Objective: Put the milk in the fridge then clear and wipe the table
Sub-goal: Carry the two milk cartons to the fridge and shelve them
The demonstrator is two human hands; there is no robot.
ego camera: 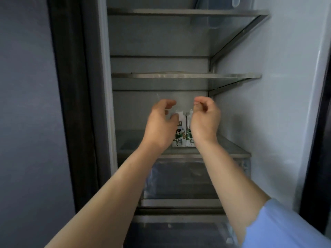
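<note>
Inside the open fridge (250, 104), two milk cartons (179, 138) are seen standing side by side on a shelf (232, 153), with the left hand (159, 126) and right hand (206, 120) half curled and holding nothing, so both should be drawn back gently without the cartons being knocked.

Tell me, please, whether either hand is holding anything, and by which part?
Nothing is clearly held. The left hand and right hand hover, fingers loosely curled, in front of two milk cartons standing on the fridge shelf.
</note>
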